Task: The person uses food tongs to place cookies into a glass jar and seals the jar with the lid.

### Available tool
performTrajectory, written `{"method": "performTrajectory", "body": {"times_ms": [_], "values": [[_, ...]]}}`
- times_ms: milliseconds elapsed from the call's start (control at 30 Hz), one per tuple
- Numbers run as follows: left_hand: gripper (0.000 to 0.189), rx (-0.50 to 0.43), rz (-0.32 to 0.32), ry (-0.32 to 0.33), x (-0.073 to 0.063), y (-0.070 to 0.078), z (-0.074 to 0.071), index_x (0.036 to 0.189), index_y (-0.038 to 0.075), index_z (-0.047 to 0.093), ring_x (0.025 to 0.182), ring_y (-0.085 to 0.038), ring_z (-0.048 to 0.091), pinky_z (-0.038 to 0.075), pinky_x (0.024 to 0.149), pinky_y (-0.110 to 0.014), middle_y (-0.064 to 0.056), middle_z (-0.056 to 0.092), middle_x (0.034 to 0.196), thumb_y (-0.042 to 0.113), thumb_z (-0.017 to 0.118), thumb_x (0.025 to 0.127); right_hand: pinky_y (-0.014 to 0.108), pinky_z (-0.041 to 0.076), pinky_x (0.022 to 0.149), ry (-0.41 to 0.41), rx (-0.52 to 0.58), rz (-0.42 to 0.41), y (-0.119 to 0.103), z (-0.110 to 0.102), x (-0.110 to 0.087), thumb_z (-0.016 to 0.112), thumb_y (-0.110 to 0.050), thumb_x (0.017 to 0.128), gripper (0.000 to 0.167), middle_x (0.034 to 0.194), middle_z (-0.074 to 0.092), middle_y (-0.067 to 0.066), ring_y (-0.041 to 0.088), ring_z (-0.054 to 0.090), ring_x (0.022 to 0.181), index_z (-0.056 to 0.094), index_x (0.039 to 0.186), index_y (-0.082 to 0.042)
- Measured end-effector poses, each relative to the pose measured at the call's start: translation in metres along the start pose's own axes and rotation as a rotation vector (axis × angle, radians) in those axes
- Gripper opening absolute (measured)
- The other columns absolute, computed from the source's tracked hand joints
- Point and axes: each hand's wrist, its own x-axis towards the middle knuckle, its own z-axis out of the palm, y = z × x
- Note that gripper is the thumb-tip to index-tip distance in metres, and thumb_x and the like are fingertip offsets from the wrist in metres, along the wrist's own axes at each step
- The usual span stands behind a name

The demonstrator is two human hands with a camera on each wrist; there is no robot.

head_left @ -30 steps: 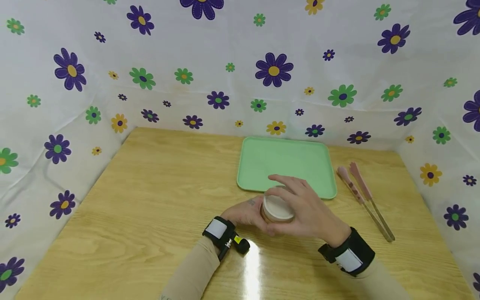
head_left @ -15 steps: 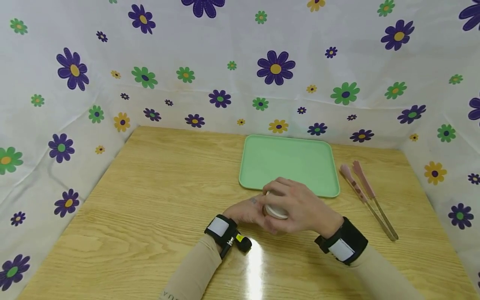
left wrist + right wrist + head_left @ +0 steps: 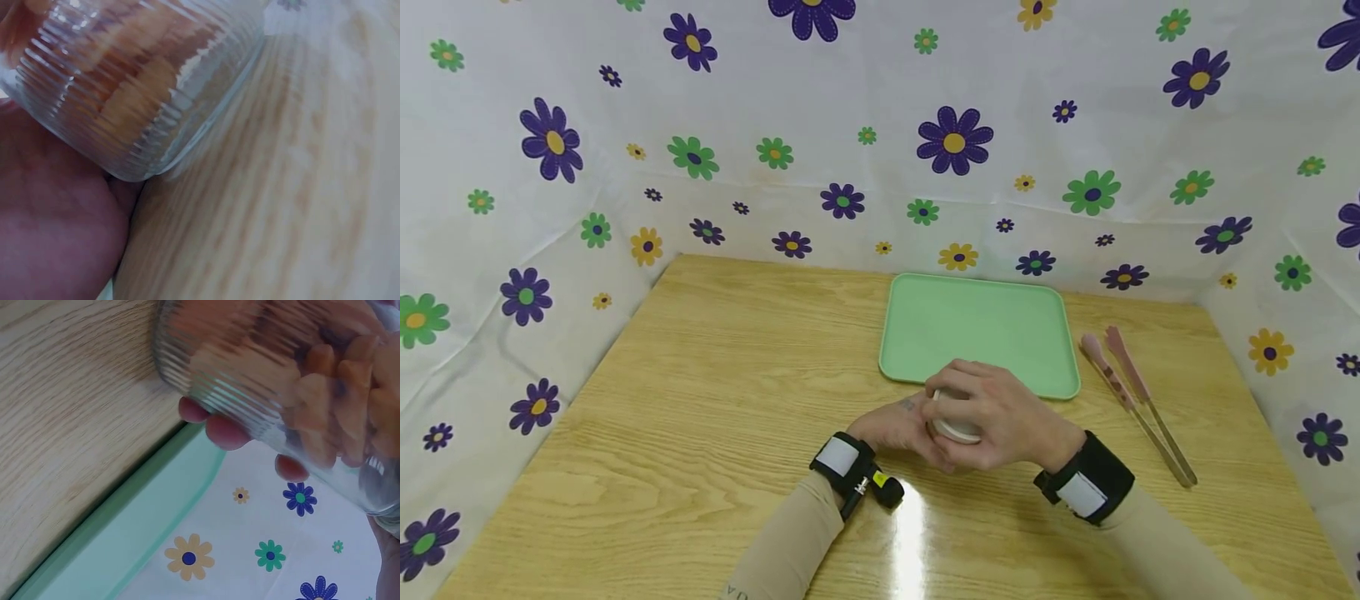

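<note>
Between my hands is a clear ribbed glass jar [image 3: 250, 375] with orange-brown chunky pieces inside and a white lid [image 3: 953, 430] on top. My left hand [image 3: 897, 428] grips the jar's side; several of its fingertips [image 3: 228, 432] show past the glass in the right wrist view. From above, my right hand [image 3: 1003, 417] holds the lid with curled fingers that hide much of it. In the left wrist view, the jar's base is right at the wooden table [image 3: 262, 206].
Just beyond the hands lies a light green tray [image 3: 977, 325]. Pink-tipped tongs [image 3: 1138, 404] with metal handles rest on the table to its right. White flowered cloth [image 3: 820, 100] stands up behind the table and along both sides.
My right hand's fingers, raised and spread over the lid a second ago, have curled down around it. The left hand keeps its grip on the jar; tray and tongs stay put.
</note>
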Motion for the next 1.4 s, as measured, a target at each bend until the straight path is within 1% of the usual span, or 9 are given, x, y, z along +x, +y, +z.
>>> {"method": "performTrajectory", "body": {"times_ms": [233, 400, 533, 733, 867, 967, 1067, 1233, 1400], "values": [[0.081, -0.067, -0.008, -0.004, 0.000, -0.001, 0.001, 0.141, 0.016, 0.045, 0.114, -0.013, 0.055, 0.049, 0.100, -0.030, 0.000, 0.056, 0.128, -0.003, 0.087, 0.074, 0.034, 0.058, 0.078, 0.033, 0.027, -0.099, 0.005, 0.001, -0.001, 0.075, -0.028, 0.079, 0.023, 0.107, 0.068, 0.003, 0.018, 0.063, 0.098, 0.071, 0.101, -0.021], [0.072, -0.072, 0.002, -0.015, 0.000, 0.000, 0.001, 0.134, 0.011, 0.053, 0.109, -0.013, 0.059, 0.051, 0.098, -0.030, 0.001, 0.061, 0.122, -0.005, 0.087, 0.073, 0.035, 0.058, 0.080, 0.059, 0.005, -0.195, 0.009, 0.003, 0.002, 0.076, -0.026, 0.079, 0.020, 0.105, 0.068, 0.004, 0.020, 0.063, 0.098, 0.072, 0.097, -0.019], [0.072, -0.062, -0.004, -0.009, 0.001, -0.001, 0.002, 0.133, 0.011, 0.053, 0.107, -0.012, 0.060, 0.052, 0.098, -0.029, 0.001, 0.062, 0.120, -0.005, 0.088, 0.072, 0.035, 0.057, 0.082, 0.064, -0.002, -0.222, 0.010, 0.003, 0.001, 0.077, -0.026, 0.078, 0.020, 0.106, 0.068, 0.005, 0.021, 0.063, 0.099, 0.072, 0.095, -0.019], [0.070, -0.092, -0.003, -0.012, 0.001, -0.001, 0.002, 0.133, 0.008, 0.053, 0.107, -0.013, 0.059, 0.051, 0.099, -0.030, 0.000, 0.061, 0.120, -0.007, 0.086, 0.073, 0.034, 0.057, 0.087, 0.043, 0.002, -0.197, 0.010, 0.003, 0.001, 0.076, -0.027, 0.077, 0.021, 0.108, 0.069, 0.005, 0.021, 0.064, 0.101, 0.072, 0.097, -0.019], [0.074, -0.075, 0.003, -0.009, 0.001, -0.002, 0.001, 0.136, 0.010, 0.051, 0.111, -0.013, 0.058, 0.051, 0.100, -0.030, -0.001, 0.059, 0.124, -0.006, 0.086, 0.073, 0.035, 0.057, 0.084, 0.053, -0.018, -0.163, 0.008, 0.004, 0.001, 0.075, -0.028, 0.078, 0.022, 0.108, 0.069, 0.005, 0.021, 0.064, 0.098, 0.072, 0.099, -0.020], [0.083, -0.046, 0.006, 0.000, -0.001, -0.002, 0.001, 0.142, 0.014, 0.046, 0.116, -0.013, 0.055, 0.049, 0.102, -0.030, -0.001, 0.055, 0.130, -0.005, 0.087, 0.072, 0.035, 0.058, 0.080, 0.059, -0.040, -0.111, 0.004, 0.005, 0.000, 0.075, -0.029, 0.079, 0.023, 0.108, 0.069, 0.005, 0.020, 0.064, 0.096, 0.073, 0.101, -0.021], [0.089, -0.048, 0.009, 0.006, -0.002, -0.002, 0.001, 0.146, 0.016, 0.042, 0.119, -0.013, 0.053, 0.048, 0.105, -0.030, -0.002, 0.053, 0.135, -0.005, 0.087, 0.071, 0.034, 0.059, 0.078, 0.049, -0.049, -0.052, 0.001, 0.005, 0.000, 0.075, -0.030, 0.079, 0.024, 0.108, 0.069, 0.005, 0.020, 0.064, 0.096, 0.074, 0.102, -0.023], [0.088, -0.063, 0.028, 0.001, -0.001, -0.002, 0.001, 0.146, 0.014, 0.043, 0.120, -0.014, 0.053, 0.048, 0.105, -0.031, -0.003, 0.053, 0.136, -0.005, 0.086, 0.071, 0.035, 0.059, 0.078, 0.019, -0.047, 0.008, -0.002, 0.004, 0.000, 0.074, -0.030, 0.079, 0.023, 0.106, 0.070, 0.002, 0.019, 0.064, 0.096, 0.074, 0.101, -0.024], [0.088, -0.005, 0.053, 0.011, 0.000, -0.003, 0.001, 0.145, 0.013, 0.043, 0.118, -0.011, 0.054, 0.047, 0.106, -0.029, -0.001, 0.054, 0.135, -0.001, 0.088, 0.071, 0.035, 0.060, 0.077, 0.031, -0.079, 0.071, -0.008, 0.004, 0.000, 0.071, -0.030, 0.080, 0.020, 0.106, 0.070, 0.002, 0.019, 0.065, 0.096, 0.074, 0.099, -0.025]]}}
